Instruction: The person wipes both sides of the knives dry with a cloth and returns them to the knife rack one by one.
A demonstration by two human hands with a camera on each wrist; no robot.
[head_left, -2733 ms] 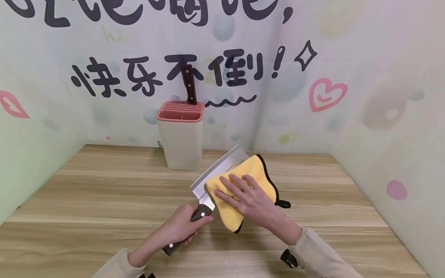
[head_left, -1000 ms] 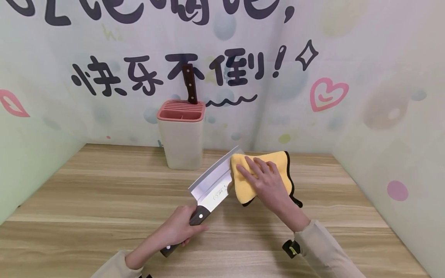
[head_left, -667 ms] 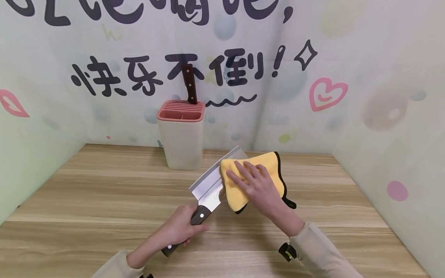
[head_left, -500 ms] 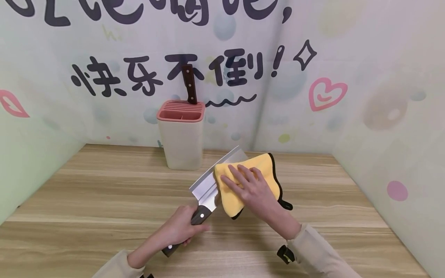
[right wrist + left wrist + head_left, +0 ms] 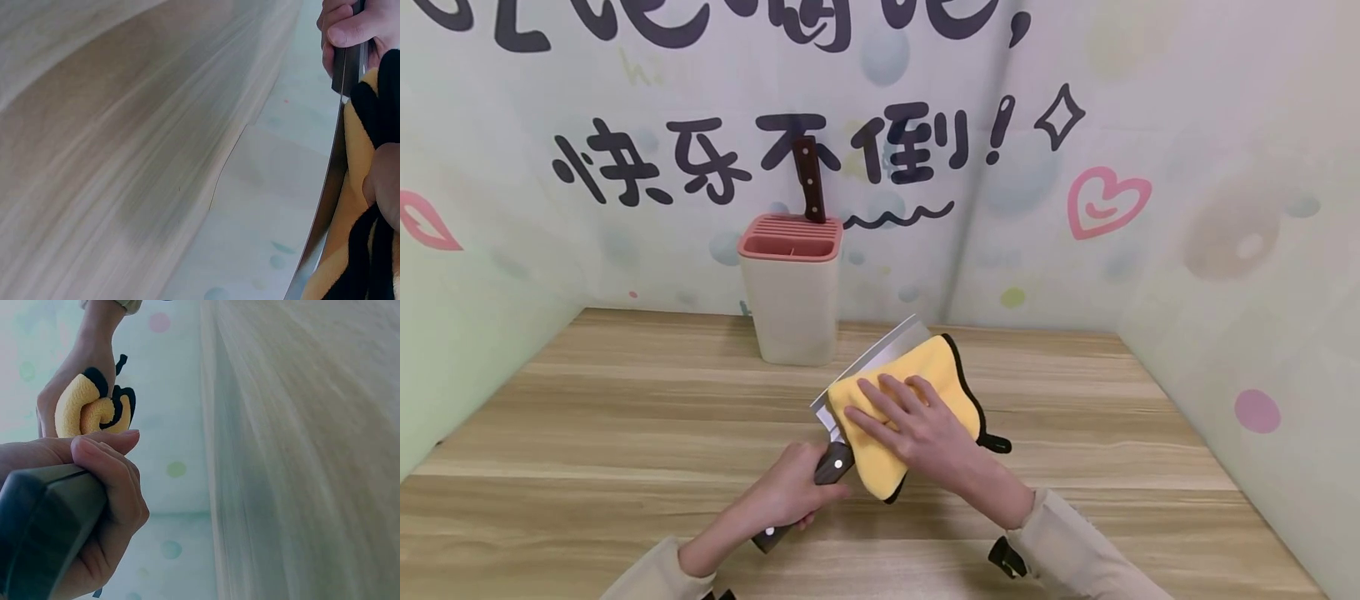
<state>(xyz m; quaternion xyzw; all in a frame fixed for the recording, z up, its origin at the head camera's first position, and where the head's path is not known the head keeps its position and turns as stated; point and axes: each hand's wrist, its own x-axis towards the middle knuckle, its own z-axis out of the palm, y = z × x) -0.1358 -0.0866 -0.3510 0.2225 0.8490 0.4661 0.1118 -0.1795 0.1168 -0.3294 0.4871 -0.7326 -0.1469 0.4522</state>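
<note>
While the left grip (image 5: 790,485) clenches the handle (image 5: 835,463) of the cleaver (image 5: 883,355), probably steadying it above the bench (image 5: 625,400), the block (image 5: 790,312) stands at the far side, clear of both. The edge (image 5: 866,362) faces far-left, seemingly sparing the right grip (image 5: 919,427), which pinches the cloth (image 5: 945,375) over the cleaver's near side.

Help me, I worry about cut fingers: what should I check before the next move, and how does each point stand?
1. Left hand wrapped round the cleaver handle: ok.
2. Right hand with its visible fingers on the yellow cloth, off bare steel: ok.
3. Blade in full view for inspection: not ok, the cloth covers most of it.
4. Cloth corner clear of the blade's far edge: cannot tell.
5. Knife block standing upright: ok.
6. Brown-handled knife standing in the block: ok.
</note>
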